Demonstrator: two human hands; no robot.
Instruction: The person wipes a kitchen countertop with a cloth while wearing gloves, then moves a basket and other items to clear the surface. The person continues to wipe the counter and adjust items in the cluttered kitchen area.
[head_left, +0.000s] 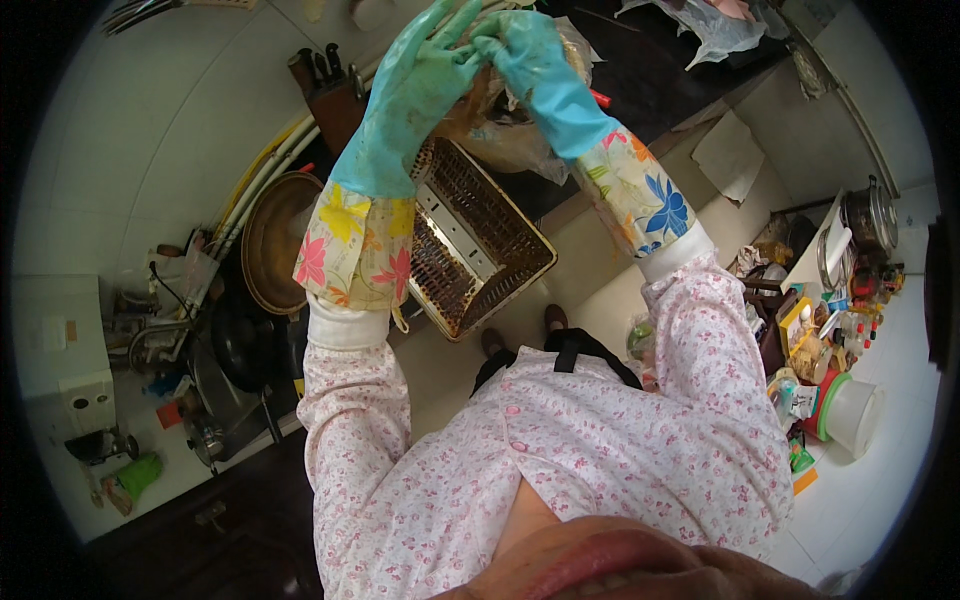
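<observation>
Both forearms (355, 250) stretched forward — gloved left hand (415, 90) with fingers extended — gloved right hand (530, 55) bent-fingered, touching it.

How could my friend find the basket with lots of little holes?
Start at the two blue gloves up top. Just below, right of the left flowery cuff, is the basket. It's rectangular and brown-stained; the pan across the cuff is round.

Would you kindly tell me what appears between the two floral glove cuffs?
In the head view, a browned slotted basket shows between the left cuff and right cuff, with a pale surface nearer the right.
</observation>
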